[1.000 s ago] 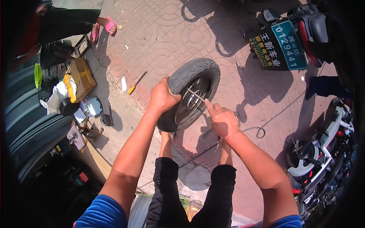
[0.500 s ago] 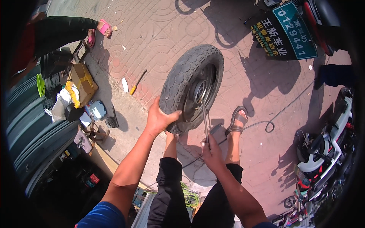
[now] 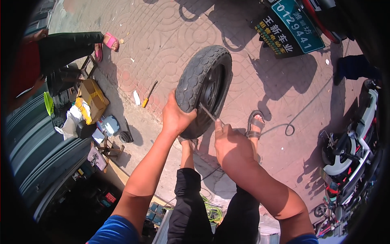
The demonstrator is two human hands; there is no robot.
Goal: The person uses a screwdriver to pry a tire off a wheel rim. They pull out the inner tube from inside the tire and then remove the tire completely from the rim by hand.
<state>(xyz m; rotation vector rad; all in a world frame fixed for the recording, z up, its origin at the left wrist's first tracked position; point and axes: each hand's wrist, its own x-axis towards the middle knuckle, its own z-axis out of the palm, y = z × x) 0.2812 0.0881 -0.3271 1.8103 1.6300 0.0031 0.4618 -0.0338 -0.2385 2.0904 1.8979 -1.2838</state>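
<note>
At the centre of the work area, the wheel stands tilted, just ahead of your 2 sandalled feet. Its black tyre shows the tread toward your left and the recessed hub toward your right. Whether the bottom edge bears on the ground or on a foot cannot be told.

Your left hand grips the lower left of the tyre: thumb over the near sidewall, fingers wrapped behind the tread. Your right hand is closed around a metal rod, with 1 digit lying along it. The rod tip sits by the inner edge of the tyre, near your left thumb; whether it is hooked under that edge cannot be told.

To work the rod well: (1) brace the wheel firmly with the left hand so that it does not twist; (2) seat the tip squarely before applying force; (3) lever in short strokes, with the left thumb clear of the tip, since a slip would likely strike it.

Further out, a screwdriver with a yellow handle lies on the paving, beside a small white piece. A cable loops to the right. Beyond, at left, stands 1 person in pink sandals.
</note>
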